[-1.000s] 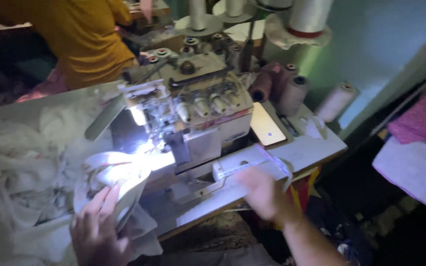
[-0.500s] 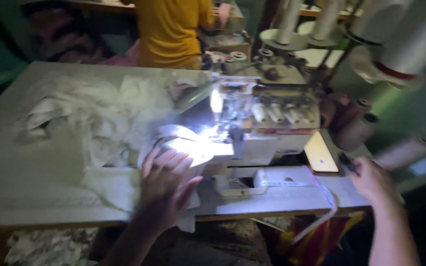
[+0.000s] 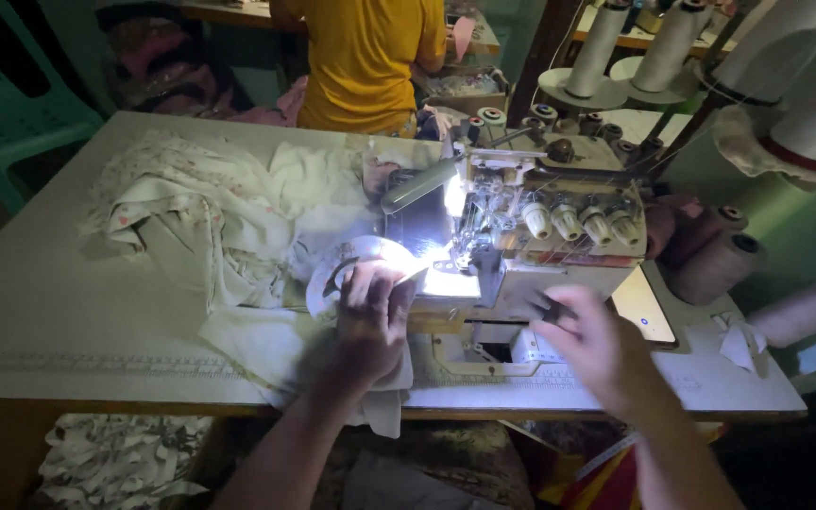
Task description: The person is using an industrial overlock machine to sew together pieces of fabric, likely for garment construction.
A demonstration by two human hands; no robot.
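A serger sewing machine (image 3: 540,227) with a bright lamp stands on the white table (image 3: 68,312). My left hand (image 3: 370,321) lies on a piece of white fabric (image 3: 351,260), fingers curled over it, just left of the lit needle area. Loose folds of that cloth hang over the table's front edge. My right hand (image 3: 602,354) is blurred in front of the machine's lower right side. A small dark thing (image 3: 552,307) shows at its fingertips; whether the hand holds it is unclear.
A heap of pale printed cloth (image 3: 210,208) covers the table's left middle. Thread cones (image 3: 606,47) stand behind the machine and brownish ones (image 3: 710,250) lie to its right. A person in a yellow shirt (image 3: 361,57) works beyond. Cloth scraps (image 3: 115,458) lie under the table.
My right hand has come left from the table's right edge to the front of the machine. My left hand stays on the fabric by the needle.
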